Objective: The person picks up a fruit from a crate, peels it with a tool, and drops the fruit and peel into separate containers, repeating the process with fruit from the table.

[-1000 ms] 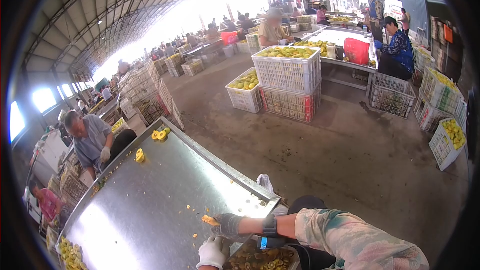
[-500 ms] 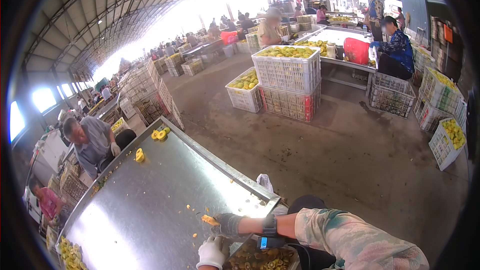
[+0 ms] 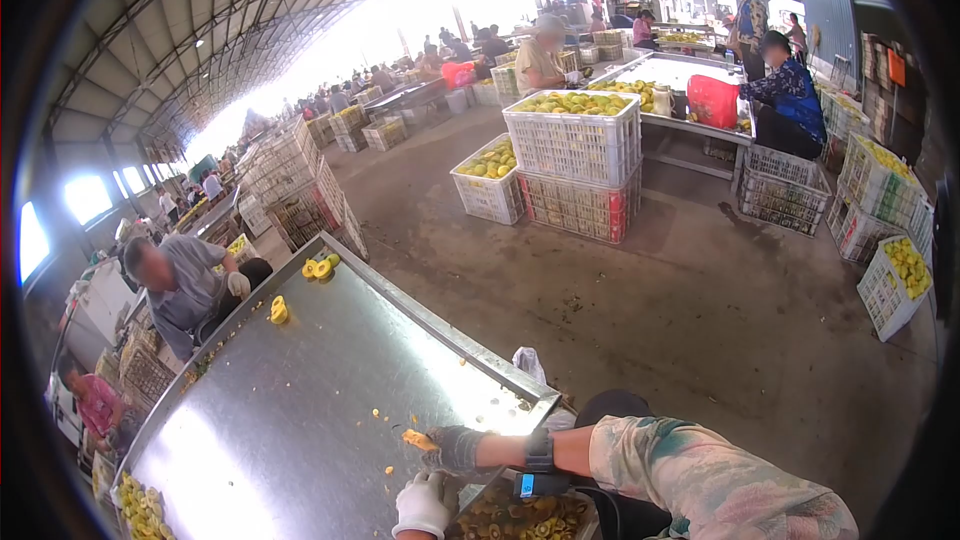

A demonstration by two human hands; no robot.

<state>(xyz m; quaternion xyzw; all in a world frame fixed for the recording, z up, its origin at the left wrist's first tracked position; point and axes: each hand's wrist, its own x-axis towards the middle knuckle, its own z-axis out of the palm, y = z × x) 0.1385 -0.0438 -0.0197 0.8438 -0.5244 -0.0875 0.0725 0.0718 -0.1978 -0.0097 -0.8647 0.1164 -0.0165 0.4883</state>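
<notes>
Over the table [image 3: 290, 380], the right hand [image 3: 456, 449] partly hides an orange piece [image 3: 418, 440].

The tabletop [image 3: 310, 370] is coloured silver-grey, with yellow fruit pieces [image 3: 320, 267] seen near its far corner. White is shown by the left glove [image 3: 425, 505], dark grey by the right glove [image 3: 457, 451], orange by its held piece [image 3: 418, 439]. The sleeve [image 3: 700, 470] is patterned in pale green and pink.

The right hand [image 3: 455, 448], dark-gloved, holds an orange piece [image 3: 419, 440] over the metal table [image 3: 310, 370]. The white-gloved left hand [image 3: 426, 505] is just beside it. Below the table edge, cut fruit [image 3: 525, 517] fills a container.
</notes>
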